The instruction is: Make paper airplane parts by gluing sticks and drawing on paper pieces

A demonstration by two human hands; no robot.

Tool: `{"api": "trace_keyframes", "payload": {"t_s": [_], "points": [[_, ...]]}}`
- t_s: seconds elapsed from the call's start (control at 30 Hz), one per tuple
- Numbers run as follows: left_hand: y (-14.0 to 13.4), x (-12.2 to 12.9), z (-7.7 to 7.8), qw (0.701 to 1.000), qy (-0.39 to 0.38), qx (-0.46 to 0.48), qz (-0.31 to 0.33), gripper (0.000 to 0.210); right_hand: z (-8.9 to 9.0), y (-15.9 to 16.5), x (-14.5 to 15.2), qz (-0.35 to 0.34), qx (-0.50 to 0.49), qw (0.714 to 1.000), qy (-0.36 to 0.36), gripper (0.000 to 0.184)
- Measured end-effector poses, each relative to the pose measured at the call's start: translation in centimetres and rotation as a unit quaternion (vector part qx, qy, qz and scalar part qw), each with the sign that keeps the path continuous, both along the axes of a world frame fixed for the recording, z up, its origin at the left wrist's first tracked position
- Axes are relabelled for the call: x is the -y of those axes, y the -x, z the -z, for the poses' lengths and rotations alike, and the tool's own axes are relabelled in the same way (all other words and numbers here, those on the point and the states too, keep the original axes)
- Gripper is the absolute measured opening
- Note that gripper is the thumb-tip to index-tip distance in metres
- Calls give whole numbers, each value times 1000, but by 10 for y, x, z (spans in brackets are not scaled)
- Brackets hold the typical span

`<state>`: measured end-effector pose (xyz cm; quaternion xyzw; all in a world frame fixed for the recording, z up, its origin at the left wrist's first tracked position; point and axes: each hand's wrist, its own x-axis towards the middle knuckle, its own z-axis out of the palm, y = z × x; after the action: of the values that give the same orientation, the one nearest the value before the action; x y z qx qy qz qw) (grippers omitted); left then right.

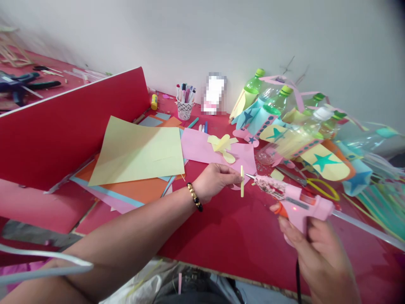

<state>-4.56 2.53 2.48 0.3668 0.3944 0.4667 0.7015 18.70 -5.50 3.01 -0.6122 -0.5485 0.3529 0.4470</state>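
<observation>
My left hand (218, 181) pinches a narrow pale yellow paper strip (242, 185), held upright above the red table. In my right hand (316, 249) is a pink hot glue gun (294, 198), with fingers wrapped round its handle and a small light glowing on its side. The gun's metal nozzle points left and comes close to the strip; whether it touches, I cannot tell. A clear glue stick (367, 228) runs out of its back. Just beyond my left hand, a yellow paper cut-out (223, 145) with rounded lobes lies on a pink sheet (198, 145).
Sheets of coloured paper (142, 152) lie at left beside a red upright panel (72, 126). A cup of markers (185, 109) stands near the wall. Decorated plastic bottles (278, 101) crowd the right, with yellow-handled scissors (322, 188) in front. The table's front edge (234, 278) is near me.
</observation>
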Motion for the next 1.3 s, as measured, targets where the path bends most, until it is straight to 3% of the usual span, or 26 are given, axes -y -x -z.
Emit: {"api": "trace_keyframes", "payload": {"t_s": [0.4, 1.3], "points": [[-1, 0, 1, 1000, 0, -4, 6, 8, 1, -9, -2, -24, 81, 996, -18, 42], [2, 0, 0, 999, -36, -37, 3, 11, -22, 1, 0, -40, 234, 970, -54, 36]]}}
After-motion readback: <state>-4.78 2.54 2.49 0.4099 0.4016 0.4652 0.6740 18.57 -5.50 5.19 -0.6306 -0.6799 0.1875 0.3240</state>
